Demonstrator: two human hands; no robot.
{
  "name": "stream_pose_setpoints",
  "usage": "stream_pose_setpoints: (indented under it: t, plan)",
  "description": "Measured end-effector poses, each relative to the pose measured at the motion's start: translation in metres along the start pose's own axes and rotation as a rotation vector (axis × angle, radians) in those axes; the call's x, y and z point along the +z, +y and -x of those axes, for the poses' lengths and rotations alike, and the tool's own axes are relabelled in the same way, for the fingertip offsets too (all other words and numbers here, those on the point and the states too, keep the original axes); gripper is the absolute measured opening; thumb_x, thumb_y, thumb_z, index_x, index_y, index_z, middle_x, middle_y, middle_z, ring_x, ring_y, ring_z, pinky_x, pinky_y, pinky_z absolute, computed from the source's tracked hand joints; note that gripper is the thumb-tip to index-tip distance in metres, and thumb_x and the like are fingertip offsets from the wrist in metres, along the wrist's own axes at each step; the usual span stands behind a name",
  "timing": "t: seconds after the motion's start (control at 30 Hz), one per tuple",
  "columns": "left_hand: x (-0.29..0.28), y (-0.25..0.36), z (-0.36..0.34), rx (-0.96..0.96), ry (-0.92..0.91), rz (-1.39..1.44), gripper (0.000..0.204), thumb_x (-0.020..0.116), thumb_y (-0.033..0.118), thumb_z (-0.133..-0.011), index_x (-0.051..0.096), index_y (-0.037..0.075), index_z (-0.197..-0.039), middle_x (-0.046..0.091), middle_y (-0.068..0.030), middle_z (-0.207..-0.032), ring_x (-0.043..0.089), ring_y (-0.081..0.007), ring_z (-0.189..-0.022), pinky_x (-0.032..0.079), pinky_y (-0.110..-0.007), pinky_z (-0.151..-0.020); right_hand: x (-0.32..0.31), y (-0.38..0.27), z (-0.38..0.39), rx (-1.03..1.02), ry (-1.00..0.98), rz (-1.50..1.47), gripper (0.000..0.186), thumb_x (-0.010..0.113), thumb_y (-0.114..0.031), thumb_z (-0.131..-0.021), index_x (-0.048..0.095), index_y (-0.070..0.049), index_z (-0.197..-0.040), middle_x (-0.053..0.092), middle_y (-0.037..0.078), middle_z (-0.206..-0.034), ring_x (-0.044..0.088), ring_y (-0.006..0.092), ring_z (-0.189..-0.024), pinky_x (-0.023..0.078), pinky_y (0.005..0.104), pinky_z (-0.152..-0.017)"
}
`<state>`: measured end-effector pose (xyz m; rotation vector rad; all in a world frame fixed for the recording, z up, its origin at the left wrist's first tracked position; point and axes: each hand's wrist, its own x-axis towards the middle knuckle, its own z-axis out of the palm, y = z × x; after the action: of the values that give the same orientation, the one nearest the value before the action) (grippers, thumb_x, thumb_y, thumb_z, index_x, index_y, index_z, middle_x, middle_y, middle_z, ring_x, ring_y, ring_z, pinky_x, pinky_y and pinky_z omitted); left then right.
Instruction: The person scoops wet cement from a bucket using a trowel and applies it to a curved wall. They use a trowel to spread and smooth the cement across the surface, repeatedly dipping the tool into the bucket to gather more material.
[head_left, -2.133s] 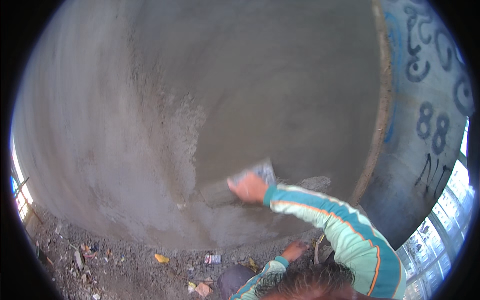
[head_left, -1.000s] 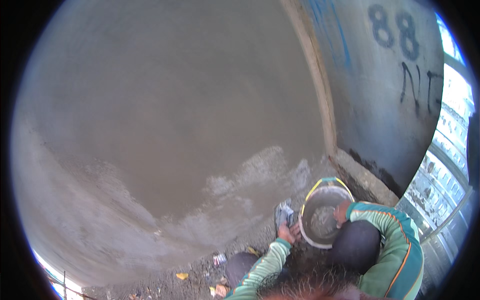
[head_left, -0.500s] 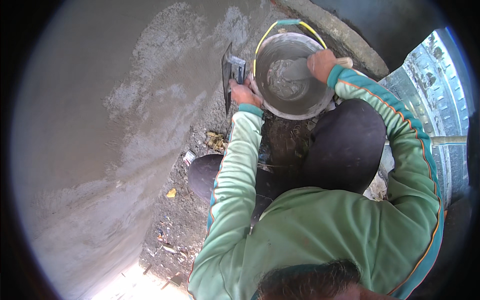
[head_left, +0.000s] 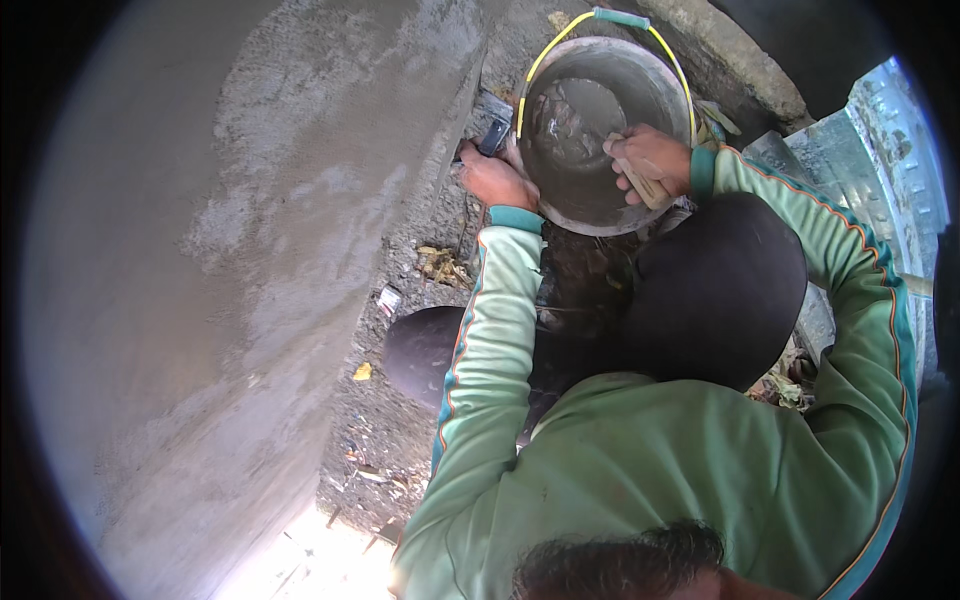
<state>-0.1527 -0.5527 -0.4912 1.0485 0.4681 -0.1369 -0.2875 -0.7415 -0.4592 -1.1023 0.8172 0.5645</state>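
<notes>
A round bucket [head_left: 560, 190] with a yellow wire handle and a green grip stands in front of me. Wet grey mortar [head_left: 575, 115] lies at its bottom. My right hand [head_left: 657, 162] is closed around the wooden handle of a trowel [head_left: 648, 188] over the bucket's right side; its blade is hard to make out against the mortar. Just left of the bucket, my left hand [head_left: 498, 182] grips a plastering trowel [head_left: 493, 137]. Most of that trowel's flat plate is hidden or seen edge-on near the wall's foot.
A grey plastered wall [head_left: 150, 250] fills the left side, with a rougher patch on it. Rubble, a yellow scrap [head_left: 362, 371] and a small white packet [head_left: 388, 300] lie along its base. A concrete edge [head_left: 740, 55] runs behind the bucket. Pale corrugated sheets [head_left: 850, 150] stand at right.
My right hand has turned and come nearer me, so the trowel handle now points down toward me. The left hand's plastering trowel has tilted, and its broad plate shows less.
</notes>
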Motion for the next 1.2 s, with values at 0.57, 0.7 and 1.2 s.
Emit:
stream_pose_setpoints:
  t: [0.57,0.7,1.2]
  plan:
    - [0.023,-0.007,0.004,0.016,-0.302,-0.235,0.038,0.053,0.030,-0.106,0.066,-0.005,-0.115,0.070,-0.0119,-0.110,0.068,-0.0261,-0.097,0.056,-0.040,-0.086,-0.041,0.007,0.007,-0.652,0.049,1.638,0.019,0.068,-0.012,-0.081,0.078,0.002,-0.086,0.073,0.018,-0.099,0.075,0.0301,-0.089,0.062,0.0427,-0.075]
    - [0.031,-0.014,0.009,1.104,-0.751,-0.994,0.029,0.066,0.021,-0.095,0.069,-0.005,-0.109,0.071,-0.0167,-0.107,0.068,-0.0291,-0.093,0.054,-0.043,-0.086,-0.002,-0.027,0.003,-0.812,-0.082,2.093,0.019,0.064,-0.010,-0.085,0.080,-0.006,-0.092,0.074,0.010,-0.079,0.076,0.0309,-0.077,0.063,0.0410,-0.072]
    - [0.057,-0.011,0.013,1.256,-1.171,-1.010,0.049,0.078,0.004,-0.077,0.061,-0.007,-0.122,0.070,-0.0199,-0.111,0.068,-0.0365,-0.102,0.052,-0.045,-0.090,-0.007,0.104,0.035,-0.499,0.676,1.249,0.028,0.059,-0.015,-0.095,0.063,0.002,-0.118,0.075,0.022,-0.100,0.075,0.0399,-0.090,0.062,0.0494,-0.074]
